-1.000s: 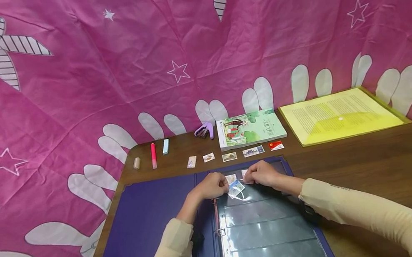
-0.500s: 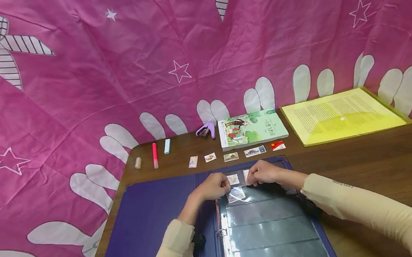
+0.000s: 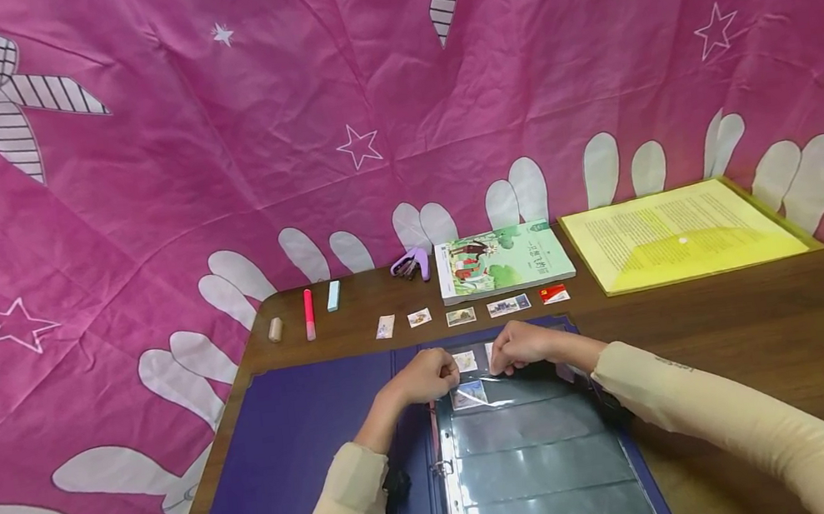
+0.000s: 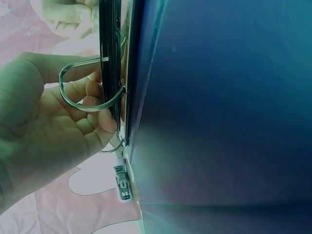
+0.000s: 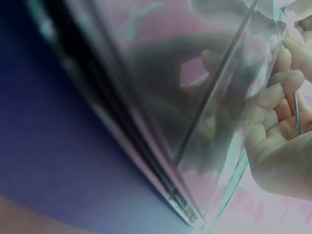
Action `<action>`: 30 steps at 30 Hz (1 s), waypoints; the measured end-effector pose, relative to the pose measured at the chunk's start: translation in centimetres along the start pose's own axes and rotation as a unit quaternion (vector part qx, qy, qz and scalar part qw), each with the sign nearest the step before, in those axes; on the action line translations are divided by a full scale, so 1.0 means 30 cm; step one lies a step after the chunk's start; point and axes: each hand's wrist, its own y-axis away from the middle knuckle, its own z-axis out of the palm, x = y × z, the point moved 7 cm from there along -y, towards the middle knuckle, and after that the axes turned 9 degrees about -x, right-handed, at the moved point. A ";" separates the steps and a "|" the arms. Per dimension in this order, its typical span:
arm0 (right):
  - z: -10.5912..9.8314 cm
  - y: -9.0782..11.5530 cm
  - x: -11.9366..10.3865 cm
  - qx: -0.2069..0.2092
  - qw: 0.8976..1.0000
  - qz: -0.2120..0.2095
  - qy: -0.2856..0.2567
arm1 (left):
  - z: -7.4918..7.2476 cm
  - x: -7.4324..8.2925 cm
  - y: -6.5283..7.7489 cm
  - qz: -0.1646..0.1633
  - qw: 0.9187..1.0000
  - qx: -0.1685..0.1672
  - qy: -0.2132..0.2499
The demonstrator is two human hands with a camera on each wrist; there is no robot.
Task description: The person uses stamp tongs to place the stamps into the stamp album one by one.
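Note:
An open navy ring binder point(image 3: 303, 436) holds a black stamp page point(image 3: 535, 424) with clear pocket strips. My left hand point(image 3: 428, 375) pinches the clear pocket film near the rings, thumb and fingertips together. Farther right, my right hand point(image 3: 523, 346) pinches the same film with curled fingers. Below my left fingertips a blue stamp point(image 3: 469, 397) lies in the second strip, under a streak of glare. Above it a pale stamp point(image 3: 464, 361) sits in the top strip. Another stamp point(image 3: 490, 351) is partly hidden behind my right fingers. The right wrist view shows the lifted clear film point(image 5: 214, 97).
Several loose stamps point(image 3: 460, 316) lie in a row beyond the binder. Behind them are a purple stapler-like tool point(image 3: 413, 263), a green book point(image 3: 506, 260) and a yellow document folder point(image 3: 688, 232). A pink marker point(image 3: 308, 314), a light-blue stick point(image 3: 333, 295) and a beige cylinder point(image 3: 275, 330) stand left.
The blue stamp was tilted and overlapped the pale stamp above; it has slid down and straightened in the second strip. Both hands stay nearly in place.

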 end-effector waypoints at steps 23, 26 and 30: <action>-0.020 0.005 -0.011 -0.034 0.999 0.008 0.014 | 0.001 0.001 -0.007 0.007 1.000 0.002 -0.009; -0.036 0.018 -0.019 -0.023 0.999 -0.010 0.026 | 0.001 0.006 -0.004 0.009 1.000 0.003 -0.013; -0.075 0.048 -0.036 0.009 0.998 -0.044 0.050 | -0.001 0.009 0.001 0.011 1.000 0.005 -0.021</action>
